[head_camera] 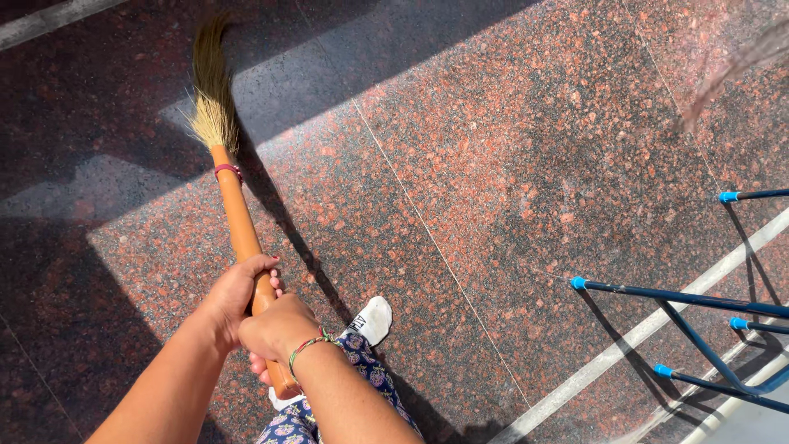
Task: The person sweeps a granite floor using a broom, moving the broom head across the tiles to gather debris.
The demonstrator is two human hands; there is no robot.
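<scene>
A grass broom with an orange handle (241, 222) and straw-coloured bristles (212, 90) reaches up and left across a red speckled granite floor (526, 164). My left hand (237, 289) is wrapped round the handle, higher up. Just below it, my right hand (279, 330) grips the handle's lower end and wears a thread bracelet at the wrist. The bristles lie at the edge of a shadow. Under my arms I see a white-socked foot (371, 321) and a patterned blue trouser leg (370, 378).
A dark blue metal frame (682, 298) with light blue end caps stands at the right, its bars pointing left. A pale stone strip (641, 333) runs diagonally under it. Deep shadow covers the floor's left side and top.
</scene>
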